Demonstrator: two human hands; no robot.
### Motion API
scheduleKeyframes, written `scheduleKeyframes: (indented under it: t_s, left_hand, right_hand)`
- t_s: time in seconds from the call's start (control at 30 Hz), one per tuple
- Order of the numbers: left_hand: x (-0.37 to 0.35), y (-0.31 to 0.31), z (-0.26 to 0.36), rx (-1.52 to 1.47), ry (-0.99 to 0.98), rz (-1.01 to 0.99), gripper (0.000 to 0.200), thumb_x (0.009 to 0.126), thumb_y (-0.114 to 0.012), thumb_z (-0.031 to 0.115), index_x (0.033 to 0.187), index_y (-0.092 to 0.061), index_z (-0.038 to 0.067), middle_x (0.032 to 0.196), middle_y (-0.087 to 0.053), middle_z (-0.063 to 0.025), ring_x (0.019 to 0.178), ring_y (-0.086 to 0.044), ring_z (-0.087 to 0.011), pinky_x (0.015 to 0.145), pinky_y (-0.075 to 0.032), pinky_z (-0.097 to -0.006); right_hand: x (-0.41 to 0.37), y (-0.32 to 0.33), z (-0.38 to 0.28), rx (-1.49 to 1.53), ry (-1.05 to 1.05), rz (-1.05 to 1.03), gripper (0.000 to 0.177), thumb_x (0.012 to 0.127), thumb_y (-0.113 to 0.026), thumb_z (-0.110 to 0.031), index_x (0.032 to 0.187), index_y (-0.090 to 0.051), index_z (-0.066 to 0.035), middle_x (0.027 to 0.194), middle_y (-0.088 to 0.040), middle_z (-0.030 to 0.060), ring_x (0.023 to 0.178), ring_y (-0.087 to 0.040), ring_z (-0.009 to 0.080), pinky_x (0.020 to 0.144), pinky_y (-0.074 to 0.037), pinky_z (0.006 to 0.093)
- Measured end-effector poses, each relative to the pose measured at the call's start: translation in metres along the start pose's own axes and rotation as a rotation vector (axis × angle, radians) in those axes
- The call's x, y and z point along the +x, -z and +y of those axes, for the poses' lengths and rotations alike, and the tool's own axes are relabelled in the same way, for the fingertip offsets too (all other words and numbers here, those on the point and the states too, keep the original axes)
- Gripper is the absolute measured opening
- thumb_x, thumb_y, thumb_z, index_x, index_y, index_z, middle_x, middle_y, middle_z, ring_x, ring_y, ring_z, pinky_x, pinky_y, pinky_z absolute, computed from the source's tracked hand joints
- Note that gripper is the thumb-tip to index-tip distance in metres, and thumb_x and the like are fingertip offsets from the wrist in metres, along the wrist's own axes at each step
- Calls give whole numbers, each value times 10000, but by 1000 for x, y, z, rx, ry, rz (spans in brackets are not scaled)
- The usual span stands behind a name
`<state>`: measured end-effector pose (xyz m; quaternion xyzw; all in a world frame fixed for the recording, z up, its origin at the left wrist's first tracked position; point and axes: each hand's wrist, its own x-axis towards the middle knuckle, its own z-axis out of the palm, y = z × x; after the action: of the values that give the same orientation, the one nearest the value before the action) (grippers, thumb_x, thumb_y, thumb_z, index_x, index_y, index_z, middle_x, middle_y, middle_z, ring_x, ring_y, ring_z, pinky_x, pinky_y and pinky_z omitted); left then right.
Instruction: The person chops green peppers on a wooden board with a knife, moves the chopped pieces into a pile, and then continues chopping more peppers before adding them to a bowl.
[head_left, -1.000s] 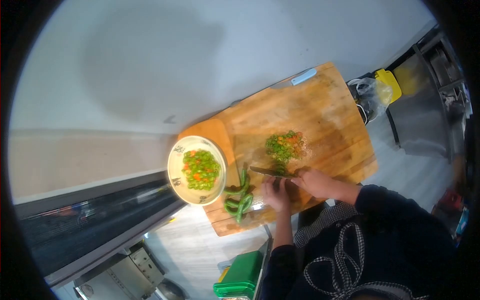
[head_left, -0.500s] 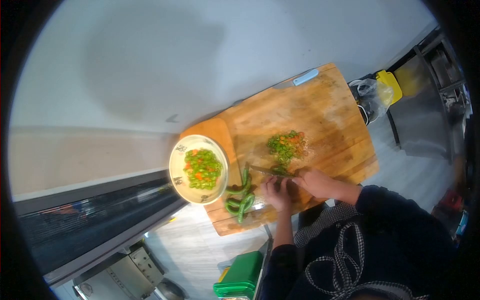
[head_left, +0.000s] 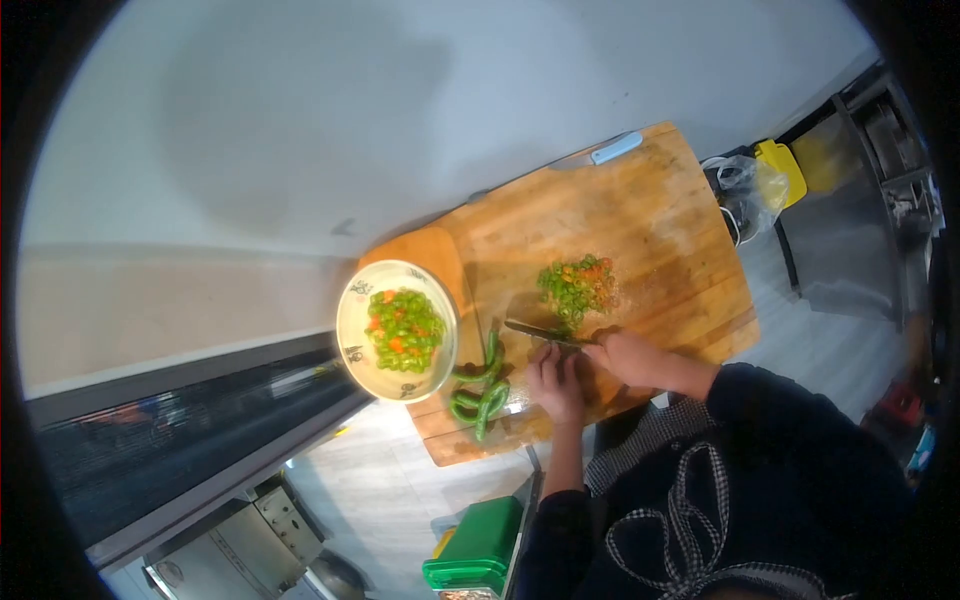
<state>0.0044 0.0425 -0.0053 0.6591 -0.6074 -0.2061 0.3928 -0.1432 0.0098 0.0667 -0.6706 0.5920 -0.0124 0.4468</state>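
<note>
My right hand (head_left: 630, 358) is wrapped round the handle of a knife (head_left: 537, 330), whose blade points left across the wooden cutting board (head_left: 680, 225). Close below the blade, my left hand (head_left: 556, 388) has its fingers curled down; whatever lies under them is hidden. Just beyond the knife is a pile of chopped green and orange-red peppers (head_left: 577, 287). Several long whole green peppers (head_left: 488, 400) lie left of my left hand. A pale patterned bowl (head_left: 352, 330) farther left contains cut green and orange pieces (head_left: 405, 330).
A second knife with a light blue handle (head_left: 617, 148) lies along the board's far edge, by the wall. Under the bowl is a smaller wooden board (head_left: 425, 247). A green bin (head_left: 478, 550) stands on the floor below, and a yellow container (head_left: 782, 172) is at the right.
The knife blade has shifted slightly and shows at a different tilt above my left fingers. Both hands stay in nearly the same place; the view has moved a little.
</note>
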Motion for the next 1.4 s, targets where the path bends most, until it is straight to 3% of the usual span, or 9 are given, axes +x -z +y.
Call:
scheduleKeyframes:
  t_s: [0.1,0.17,0.2,0.4,0.5,0.8,0.9,1.2,1.4]
  left_hand:
    - [7,2,8,21,-28,-28,311,636,-706,9,930,-609,34,989,-580,-131,903,-555,-301,799,-456,-385]
    - [7,5,8,37,-56,-59,312,644,-693,2,940,-603,35,992,-581,-135,910,-554,-307,816,-450,-392]
    - [5,4,5,30,-67,-70,311,647,-688,0,943,-600,35,992,-581,-137,917,-553,-310,826,-447,-395]
    - [0,3,12,-41,72,-1,317,664,-686,6,966,-592,24,995,-585,-140,953,-553,-318,846,-444,-400]
    - [-2,1,11,-25,93,-5,323,669,-696,18,975,-595,19,996,-588,-138,961,-555,-311,838,-451,-389]
    - [3,0,3,76,-97,-1,295,646,-731,38,912,-606,21,961,-593,-115,865,-557,-297,763,-460,-374]
    - [4,-3,-3,91,-131,-5,262,642,-735,39,868,-603,33,936,-593,-110,827,-555,-296,732,-459,-376]
    - [6,-1,-14,91,-190,-43,232,626,-733,33,807,-587,48,872,-581,-100,767,-544,-295,673,-458,-382]
    - [9,-2,-11,67,-220,-14,193,645,-723,33,794,-601,49,857,-597,-95,759,-558,-278,651,-463,-360]
  right_hand:
    - [18,-9,21,-56,91,-26,471,954,-313,-367,859,-590,2,776,-592,233,733,-585,380,672,-467,449]
    - [20,-7,15,-162,138,-100,281,897,-377,-187,1032,-545,-8,780,-577,217,726,-575,378,647,-463,443]
    - [20,-7,13,-216,161,-135,288,868,-408,-97,1118,-522,-12,782,-570,209,722,-570,376,634,-460,440]
    - [3,-5,17,294,21,33,266,917,-394,-194,994,-560,-2,829,-571,199,765,-567,377,675,-458,436]
    - [-13,-2,21,180,114,64,477,939,-358,-385,885,-572,37,857,-586,267,832,-560,419,738,-441,465]
    - [-14,-25,29,124,-17,41,491,930,-359,-419,900,-575,21,871,-591,263,834,-565,421,743,-444,477]
    - [-17,-21,15,110,-143,61,364,918,-422,-319,879,-573,11,792,-590,225,743,-569,405,677,-453,463]
    - [-7,-39,14,-3,-67,206,398,903,-443,-362,864,-572,12,801,-598,234,757,-576,406,689,-458,459]
    - [-4,-13,-2,-33,-102,32,315,916,-426,-289,954,-578,-16,859,-588,195,753,-575,385,681,-460,452]
